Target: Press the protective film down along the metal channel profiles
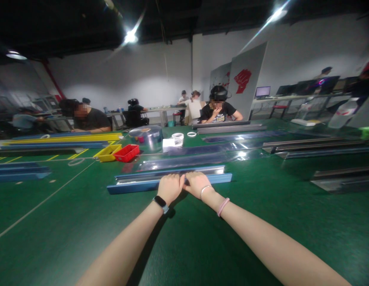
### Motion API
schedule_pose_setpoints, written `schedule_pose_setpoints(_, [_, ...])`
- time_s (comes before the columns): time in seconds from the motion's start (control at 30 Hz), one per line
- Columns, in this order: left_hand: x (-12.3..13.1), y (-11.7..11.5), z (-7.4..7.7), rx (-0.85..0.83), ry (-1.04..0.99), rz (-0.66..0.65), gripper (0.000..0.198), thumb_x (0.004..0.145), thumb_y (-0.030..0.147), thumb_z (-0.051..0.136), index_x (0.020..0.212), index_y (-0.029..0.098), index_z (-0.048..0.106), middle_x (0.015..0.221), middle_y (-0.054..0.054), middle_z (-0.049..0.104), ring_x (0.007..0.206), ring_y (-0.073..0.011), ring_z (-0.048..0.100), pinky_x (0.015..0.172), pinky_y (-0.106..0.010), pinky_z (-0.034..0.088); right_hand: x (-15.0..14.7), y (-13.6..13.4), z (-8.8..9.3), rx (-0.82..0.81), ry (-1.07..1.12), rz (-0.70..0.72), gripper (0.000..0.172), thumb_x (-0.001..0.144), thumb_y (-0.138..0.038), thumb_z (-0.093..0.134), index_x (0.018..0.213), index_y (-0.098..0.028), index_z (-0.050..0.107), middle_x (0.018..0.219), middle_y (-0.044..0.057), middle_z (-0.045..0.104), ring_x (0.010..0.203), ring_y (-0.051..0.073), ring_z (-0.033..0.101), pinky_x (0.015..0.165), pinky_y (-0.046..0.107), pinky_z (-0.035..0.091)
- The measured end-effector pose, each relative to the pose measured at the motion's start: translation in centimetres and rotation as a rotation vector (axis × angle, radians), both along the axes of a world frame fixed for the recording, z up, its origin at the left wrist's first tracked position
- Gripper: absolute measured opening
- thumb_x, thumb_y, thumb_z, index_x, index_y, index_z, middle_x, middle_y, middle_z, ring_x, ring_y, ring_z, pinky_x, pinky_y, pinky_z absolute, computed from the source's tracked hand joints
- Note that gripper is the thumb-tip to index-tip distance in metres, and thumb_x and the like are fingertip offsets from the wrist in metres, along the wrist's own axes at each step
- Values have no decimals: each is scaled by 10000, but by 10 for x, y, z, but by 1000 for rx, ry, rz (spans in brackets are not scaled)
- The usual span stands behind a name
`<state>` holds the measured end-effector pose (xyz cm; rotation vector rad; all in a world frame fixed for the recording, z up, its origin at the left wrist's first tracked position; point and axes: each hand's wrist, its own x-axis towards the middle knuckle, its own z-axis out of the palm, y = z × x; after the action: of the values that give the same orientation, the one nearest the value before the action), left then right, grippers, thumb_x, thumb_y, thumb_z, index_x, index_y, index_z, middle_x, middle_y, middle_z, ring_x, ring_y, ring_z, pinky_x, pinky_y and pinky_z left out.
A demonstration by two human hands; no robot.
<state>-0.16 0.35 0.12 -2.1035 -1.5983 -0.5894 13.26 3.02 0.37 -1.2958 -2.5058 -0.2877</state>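
Note:
Both my hands rest side by side on a long metal rail with a blue film strip (137, 184), which lies across the green table (202, 238) in front of me. My left hand (170, 187) has its fingers curled over the near edge of the rail; a black watch sits on that wrist. My right hand (196, 184) also curls its fingers on the rail, touching the left hand; two bands circle its wrist. Behind the rail lies a clear plastic sheet (184, 161).
A yellow bin (108, 153) and a red bin (127, 153) stand at mid left, with tape rolls (177, 136) and a clear round cover (147, 135) behind. More rails lie at right (315, 147) and left (20, 171). Several people sit at the far side.

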Motion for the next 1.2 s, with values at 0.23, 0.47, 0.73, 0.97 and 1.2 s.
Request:
schedule_pose_setpoints(0.23, [0,0,0,-6,-25,-11,431,860,359,227,652,144,538,659,-70,582,640,-161,522,607,-277,333,0,-1,3,-23,-1,-22,314,774,-449,382,812,-167,514,805,77,594,779,192,528,725,287,324])
schedule_pose_setpoints(0.47, [0,0,-1,-10,-51,-18,421,856,358,245,657,140,545,671,-78,588,647,-162,531,610,-278,345,-1,-4,5,-23,-19,-37,287,775,-421,397,816,-163,515,824,79,593,794,192,527,732,297,332])
schedule_pose_setpoints(0.73, [0,-1,1,7,0,-34,381,862,333,243,686,157,531,670,-63,579,665,-163,527,623,-276,346,0,-2,3,-3,7,-31,288,756,-430,411,794,-164,513,805,71,591,774,195,529,713,294,343])
schedule_pose_setpoints(0.97, [3,-2,2,-5,12,-82,345,860,313,251,708,161,521,699,-64,578,695,-167,520,645,-284,346,-2,-2,2,-10,-20,-35,227,756,-365,414,795,-161,505,822,79,592,778,194,527,715,297,332])
schedule_pose_setpoints(1.2, [3,1,0,-30,-32,-57,381,856,330,249,686,146,537,669,-75,586,656,-172,535,620,-288,352,-3,-3,0,5,-13,-39,239,772,-365,387,788,-161,512,815,85,591,777,196,520,722,305,317])
